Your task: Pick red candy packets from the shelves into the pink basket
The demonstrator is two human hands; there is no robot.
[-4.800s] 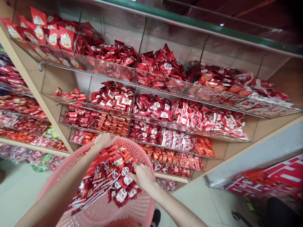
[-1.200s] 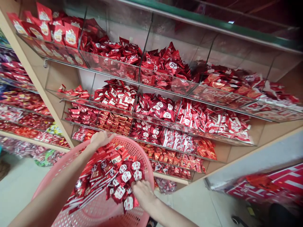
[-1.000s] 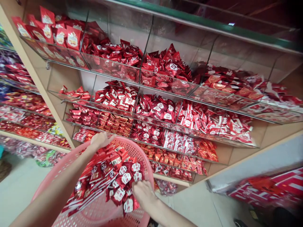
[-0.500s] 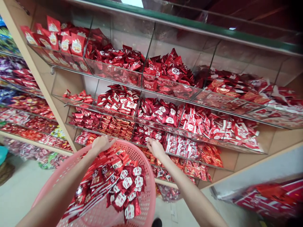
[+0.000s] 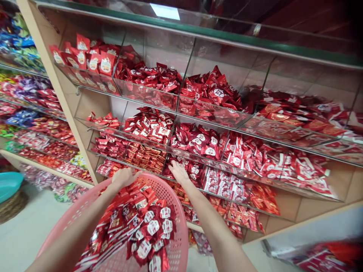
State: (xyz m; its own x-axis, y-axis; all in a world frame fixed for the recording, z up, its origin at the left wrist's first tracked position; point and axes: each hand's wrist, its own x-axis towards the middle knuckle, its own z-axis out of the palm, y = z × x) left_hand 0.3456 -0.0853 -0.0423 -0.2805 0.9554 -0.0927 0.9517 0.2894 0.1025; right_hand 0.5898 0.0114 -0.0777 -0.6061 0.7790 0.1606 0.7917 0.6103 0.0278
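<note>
1. Left hand [image 5: 124,177] is clenched over the rim of a pink plastic basket [image 5: 170,200].
2. Right hand [image 5: 180,172] is open, fingers spread, on red foil packets [image 5: 188,170] in a clear acrylic bin [image 5: 215,187] at 12 o'clock.
3. The basket sits at 6 o'clock, heaped with red-and-white packets [image 5: 150,230].
4. A teal bowl [image 5: 8,185] sits at 9 o'clock.

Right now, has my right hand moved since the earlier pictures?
Yes. Your right hand has come up out of the pink plastic basket and forward, away from you, and now sits at the front of a clear display bin.
</note>
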